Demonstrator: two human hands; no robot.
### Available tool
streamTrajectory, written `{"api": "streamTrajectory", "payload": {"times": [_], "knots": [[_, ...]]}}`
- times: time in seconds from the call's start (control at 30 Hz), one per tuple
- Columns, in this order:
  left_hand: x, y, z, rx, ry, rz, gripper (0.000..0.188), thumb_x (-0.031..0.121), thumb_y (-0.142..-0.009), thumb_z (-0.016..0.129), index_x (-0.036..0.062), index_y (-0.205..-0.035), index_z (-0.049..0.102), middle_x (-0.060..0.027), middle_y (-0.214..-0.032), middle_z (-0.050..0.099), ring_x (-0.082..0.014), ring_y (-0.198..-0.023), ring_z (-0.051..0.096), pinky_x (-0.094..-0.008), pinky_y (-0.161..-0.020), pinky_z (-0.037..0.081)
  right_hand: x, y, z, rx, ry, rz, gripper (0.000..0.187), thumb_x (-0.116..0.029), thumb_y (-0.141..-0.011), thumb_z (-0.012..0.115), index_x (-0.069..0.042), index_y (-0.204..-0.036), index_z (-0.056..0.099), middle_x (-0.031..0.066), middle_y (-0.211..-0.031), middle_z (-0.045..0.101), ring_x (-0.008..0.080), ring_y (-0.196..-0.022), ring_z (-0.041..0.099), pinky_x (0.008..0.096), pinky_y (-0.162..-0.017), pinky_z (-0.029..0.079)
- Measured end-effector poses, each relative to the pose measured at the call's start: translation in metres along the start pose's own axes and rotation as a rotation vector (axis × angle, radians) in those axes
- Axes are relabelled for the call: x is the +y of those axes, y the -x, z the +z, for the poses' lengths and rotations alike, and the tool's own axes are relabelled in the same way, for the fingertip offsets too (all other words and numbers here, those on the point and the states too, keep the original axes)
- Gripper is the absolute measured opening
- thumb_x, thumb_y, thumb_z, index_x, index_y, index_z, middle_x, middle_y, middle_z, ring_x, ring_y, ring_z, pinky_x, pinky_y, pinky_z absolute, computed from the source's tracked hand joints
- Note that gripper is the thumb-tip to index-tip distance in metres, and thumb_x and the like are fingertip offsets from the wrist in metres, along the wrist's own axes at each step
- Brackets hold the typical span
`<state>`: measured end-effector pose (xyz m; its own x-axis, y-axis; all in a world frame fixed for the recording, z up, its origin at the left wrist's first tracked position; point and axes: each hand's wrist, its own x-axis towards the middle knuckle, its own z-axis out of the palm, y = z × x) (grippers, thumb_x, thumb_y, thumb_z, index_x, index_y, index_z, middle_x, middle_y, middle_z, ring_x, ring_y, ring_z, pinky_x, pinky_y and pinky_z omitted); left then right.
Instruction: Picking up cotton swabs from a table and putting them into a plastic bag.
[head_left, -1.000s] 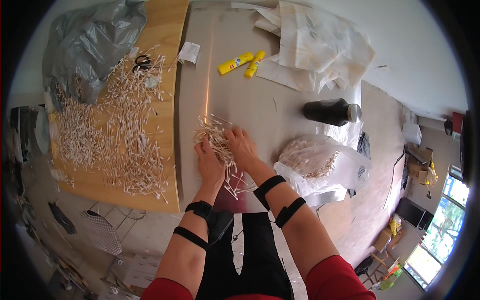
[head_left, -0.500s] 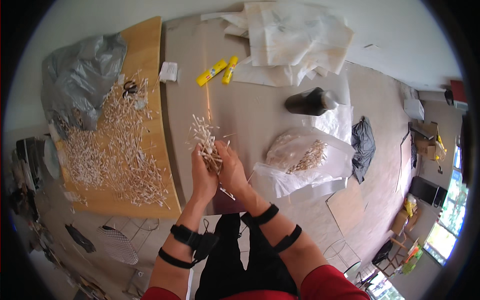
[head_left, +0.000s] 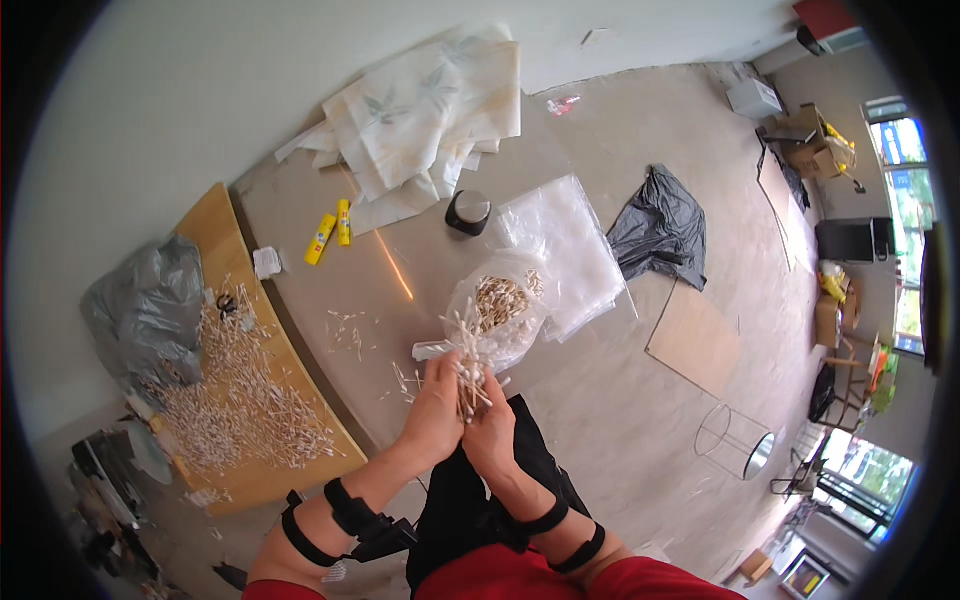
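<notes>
A bundle of cotton swabs (head_left: 470,377) is gripped between my two hands at the near edge of the grey table. My left hand (head_left: 436,412) closes round its left side, and my right hand (head_left: 491,432) wraps its lower right side. Just beyond the bundle sits a clear plastic bag (head_left: 516,342), its mouth open, with many swabs (head_left: 503,303) inside. The bundle's upper tips overlap the bag's near edge; whether they touch it I cannot tell. Several loose swabs (head_left: 348,333) lie on the tabletop to the left.
A wooden board (head_left: 330,455) at left bears a large spread of swabs (head_left: 255,400) and a grey plastic bag (head_left: 150,310). Yellow glue sticks (head_left: 321,240), a dark bottle (head_left: 468,212), flat clear bags (head_left: 570,250) and a patterned sheet (head_left: 420,120) lie farther back.
My view has turned and shifted to the right. Both hands have carried the swab bundle from the table's middle to the bag's near side. Loose swabs now show on the grey tabletop.
</notes>
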<state>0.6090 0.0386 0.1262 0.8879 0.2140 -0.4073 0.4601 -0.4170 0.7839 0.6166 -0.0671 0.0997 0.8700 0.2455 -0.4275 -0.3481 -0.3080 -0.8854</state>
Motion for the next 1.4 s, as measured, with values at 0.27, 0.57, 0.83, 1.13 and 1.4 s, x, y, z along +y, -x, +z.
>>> {"api": "streamTrajectory", "payload": {"times": [0.27, 0.57, 0.83, 1.13, 1.4], "knots": [[-0.019, -0.081, 0.027, -0.270, -0.182, 0.081, 0.064, 0.004, -0.074, 0.061, -0.0052, -0.131, 0.033, -0.0282, -0.123, 0.043, -0.0441, -0.112, 0.047, -0.0422, -0.096, 0.041, 0.014, -0.051, -0.014, 0.117, -0.169, 0.235, 0.048, 0.008, -0.080, 0.056, 0.001, -0.127, 0.048, 0.0108, -0.110, 0.063, 0.0180, -0.099, 0.061, 0.0281, -0.085, 0.047], [-0.057, -0.195, 0.053, -0.298, 0.092, -0.056, 0.063, 0.012, -0.066, 0.076, 0.0013, -0.122, 0.049, -0.0213, -0.112, 0.060, -0.0314, -0.107, 0.057, -0.0365, -0.092, 0.045, 0.040, -0.174, -0.021, 0.102, -0.535, 0.254, 0.047, 0.003, -0.076, 0.060, -0.001, -0.123, 0.053, 0.0117, -0.105, 0.065, 0.0189, -0.089, 0.062, 0.0333, -0.071, 0.050], [-0.062, -0.175, 0.046, 0.001, -0.131, -0.217, 0.075, 0.001, -0.066, 0.065, -0.0033, -0.134, 0.033, -0.0267, -0.141, 0.030, -0.0390, -0.131, 0.031, -0.0413, -0.107, 0.031, 0.005, -0.173, -0.092, 0.047, -0.360, 0.555, 0.047, 0.004, -0.080, 0.054, -0.001, -0.124, 0.038, 0.0161, -0.122, 0.049, 0.0289, -0.110, 0.052, 0.0482, -0.076, 0.053], [-0.026, -0.088, -0.013, 0.056, 0.218, -0.184, 0.043, 0.010, -0.088, 0.057, 0.0005, -0.129, 0.047, -0.0165, -0.123, 0.055, -0.0233, -0.097, 0.063, -0.0317, -0.085, 0.049, -0.008, -0.131, -0.099, -0.024, -0.070, 0.292, 0.032, 0.001, -0.086, 0.052, 0.003, -0.118, 0.050, 0.0157, -0.114, 0.056, 0.0217, -0.092, 0.060, 0.0336, -0.072, 0.054], [-0.212, 0.010, 0.022, 0.646, 0.201, -0.373, 0.044, 0.021, -0.093, 0.053, 0.0019, -0.131, 0.043, -0.0172, -0.128, 0.050, -0.0257, -0.114, 0.052, -0.0367, -0.094, 0.045, 0.014, -0.081, 0.059, -0.474, 0.283, -0.217, 0.026, -0.005, -0.086, 0.056, 0.002, -0.111, 0.057, 0.0196, -0.101, 0.064, 0.0297, -0.091, 0.064, 0.0341, -0.077, 0.050]]}}
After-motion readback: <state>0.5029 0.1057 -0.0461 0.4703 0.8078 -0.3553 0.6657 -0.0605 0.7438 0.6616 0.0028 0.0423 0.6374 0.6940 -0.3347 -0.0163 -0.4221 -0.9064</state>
